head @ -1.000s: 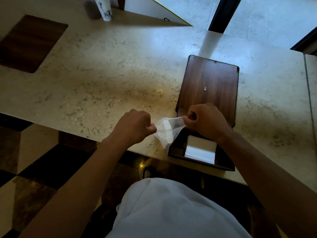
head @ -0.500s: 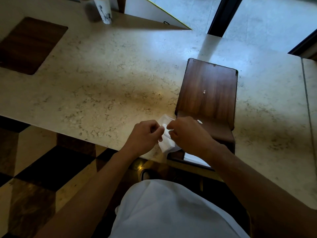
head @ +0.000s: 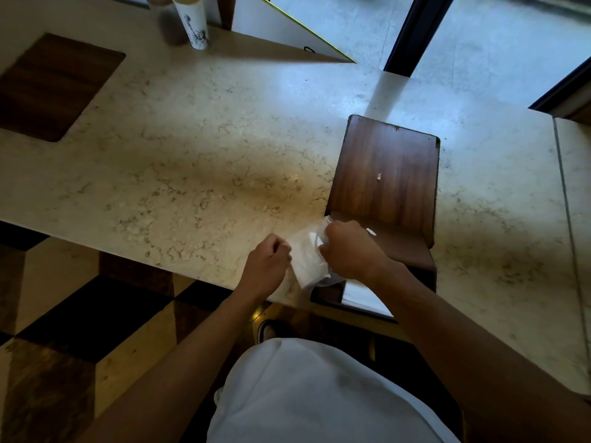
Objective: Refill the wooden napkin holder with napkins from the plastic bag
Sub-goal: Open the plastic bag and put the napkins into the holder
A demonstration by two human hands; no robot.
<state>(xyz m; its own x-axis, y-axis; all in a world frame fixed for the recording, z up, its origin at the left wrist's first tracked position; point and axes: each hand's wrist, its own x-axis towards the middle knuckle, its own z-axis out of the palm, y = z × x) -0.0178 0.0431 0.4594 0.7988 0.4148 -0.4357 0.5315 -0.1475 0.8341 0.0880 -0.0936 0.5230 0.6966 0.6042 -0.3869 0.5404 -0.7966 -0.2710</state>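
Note:
A clear plastic bag (head: 308, 257) with white napkins inside hangs between my two hands at the counter's near edge. My left hand (head: 267, 266) pinches its left side. My right hand (head: 350, 251) grips its right side, fingers closed. Just right of the bag stands the dark wooden napkin holder (head: 383, 174), its lid swung open and lying flat on the counter. A few white napkins (head: 361, 294) lie in the holder's open box, partly hidden by my right forearm.
The marble counter (head: 192, 174) has a dark wooden inlay (head: 54, 87) at far left. A white patterned cup (head: 192, 22) and a white folded card (head: 287, 33) stand at the back. The checkered floor lies below the near edge.
My hands came together from a stretched-apart hold on the bag, then parted slightly again. The bag now hangs lower against the holder's left edge. The view shifted a little.

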